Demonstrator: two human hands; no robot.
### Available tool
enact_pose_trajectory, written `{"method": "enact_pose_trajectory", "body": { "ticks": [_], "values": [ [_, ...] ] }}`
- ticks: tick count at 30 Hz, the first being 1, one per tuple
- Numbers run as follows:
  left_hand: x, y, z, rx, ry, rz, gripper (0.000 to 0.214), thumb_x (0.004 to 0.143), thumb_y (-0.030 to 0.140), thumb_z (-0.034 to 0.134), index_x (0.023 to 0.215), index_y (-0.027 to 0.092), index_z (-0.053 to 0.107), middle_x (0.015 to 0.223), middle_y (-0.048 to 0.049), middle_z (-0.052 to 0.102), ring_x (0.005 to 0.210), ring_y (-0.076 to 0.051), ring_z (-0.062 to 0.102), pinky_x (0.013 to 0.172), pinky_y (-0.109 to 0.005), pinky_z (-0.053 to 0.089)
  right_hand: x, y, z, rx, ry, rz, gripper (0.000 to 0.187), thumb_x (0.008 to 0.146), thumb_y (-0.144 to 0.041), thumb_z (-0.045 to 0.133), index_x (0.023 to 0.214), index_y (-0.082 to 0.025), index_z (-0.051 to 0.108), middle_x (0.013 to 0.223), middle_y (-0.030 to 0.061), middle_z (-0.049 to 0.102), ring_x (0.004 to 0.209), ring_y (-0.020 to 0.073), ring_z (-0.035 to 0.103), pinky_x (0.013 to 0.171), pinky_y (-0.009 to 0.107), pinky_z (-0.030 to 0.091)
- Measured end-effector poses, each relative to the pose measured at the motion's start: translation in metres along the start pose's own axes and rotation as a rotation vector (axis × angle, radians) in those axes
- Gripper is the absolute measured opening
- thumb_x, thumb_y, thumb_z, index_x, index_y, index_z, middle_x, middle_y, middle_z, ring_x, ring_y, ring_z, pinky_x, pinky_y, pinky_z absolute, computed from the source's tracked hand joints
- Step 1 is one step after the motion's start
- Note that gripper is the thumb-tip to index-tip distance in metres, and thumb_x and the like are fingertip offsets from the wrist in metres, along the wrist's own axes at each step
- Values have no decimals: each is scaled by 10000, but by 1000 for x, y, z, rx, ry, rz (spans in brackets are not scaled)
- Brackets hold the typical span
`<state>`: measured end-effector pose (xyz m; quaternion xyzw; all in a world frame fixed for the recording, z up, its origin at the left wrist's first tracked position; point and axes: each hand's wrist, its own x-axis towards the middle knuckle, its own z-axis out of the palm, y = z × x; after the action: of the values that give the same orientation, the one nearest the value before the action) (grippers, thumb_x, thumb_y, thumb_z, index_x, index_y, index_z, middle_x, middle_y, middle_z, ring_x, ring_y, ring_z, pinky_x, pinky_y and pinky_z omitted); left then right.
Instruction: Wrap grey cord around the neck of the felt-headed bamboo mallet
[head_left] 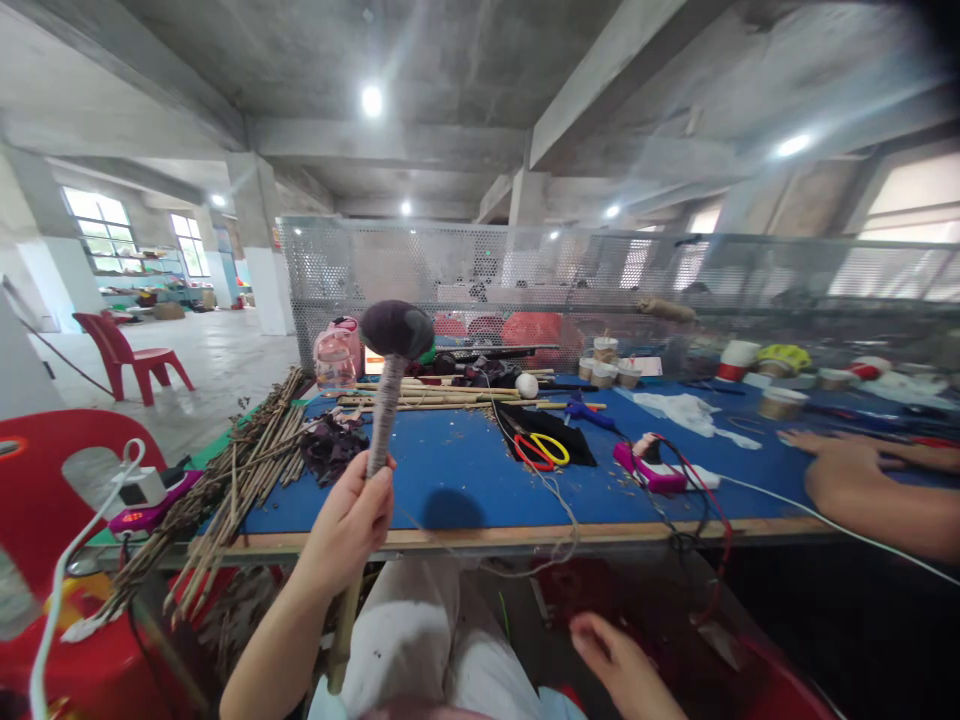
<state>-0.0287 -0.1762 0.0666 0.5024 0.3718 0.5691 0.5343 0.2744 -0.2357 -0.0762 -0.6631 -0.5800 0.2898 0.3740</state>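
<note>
My left hand (356, 515) is closed around the stick of a mallet with a dark padded head (397, 330). Grey cord wraps the upper handle (385, 415), and the bare stick (345, 625) runs down below my fist toward my lap. The mallet stands nearly upright above the table's front edge. Low on the right, beneath table height, is my right hand (619, 665), its fingers loosely curled and apart, with nothing visible in them. Nearest on the tabletop are scissors (541, 452) with red and yellow handles on black cloth (577, 445), and a loose grey string (566, 510).
Thin sticks (255, 460) lie piled at the left beside crumpled dark fabric (335, 447). A blue glue gun (591, 412), a purple power strip (652, 470) with cables, and paper cups (604, 370) are on the blue table (465, 480). A co-worker's arm (877, 490) rests at right.
</note>
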Motion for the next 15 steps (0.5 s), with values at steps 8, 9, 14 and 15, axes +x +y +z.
{"method": "enact_pose_trajectory", "body": {
  "ticks": [8, 9, 14, 15],
  "values": [
    [20, -26, 45, 383, -172, 167, 202, 802, 357, 448, 764, 177, 531, 543, 43, 416, 453, -81, 353, 417, -181, 284, 75, -118, 43, 365, -104, -524, 666, 676, -425, 630, 1253, -238, 355, 1230, 119, 476, 1114, 237, 462, 890, 382, 390],
    [22, -25, 46, 441, -171, 214, 199, 800, 342, 454, 769, 173, 554, 578, 27, 452, 494, -90, 382, 450, -186, 306, 80, -121, 44, 250, -37, -554, 700, 661, -436, 639, 1263, -227, 347, 1250, 126, 457, 1140, 252, 433, 908, 404, 367],
    [25, -19, 27, 480, -128, 212, 229, 812, 356, 436, 847, 177, 575, 572, 28, 439, 495, -97, 369, 446, -187, 282, 100, -87, 10, -427, 527, -250, 443, 722, -508, 522, 977, -148, 557, 957, 183, 574, 940, 328, 517, 767, 456, 382],
    [24, -20, 23, 462, -116, 190, 237, 812, 367, 433, 859, 178, 569, 542, 40, 407, 471, -93, 348, 430, -185, 264, 103, -77, 1, -546, 517, -185, 391, 717, -497, 530, 899, -154, 577, 882, 176, 584, 873, 328, 537, 712, 441, 390]
  ]
}}
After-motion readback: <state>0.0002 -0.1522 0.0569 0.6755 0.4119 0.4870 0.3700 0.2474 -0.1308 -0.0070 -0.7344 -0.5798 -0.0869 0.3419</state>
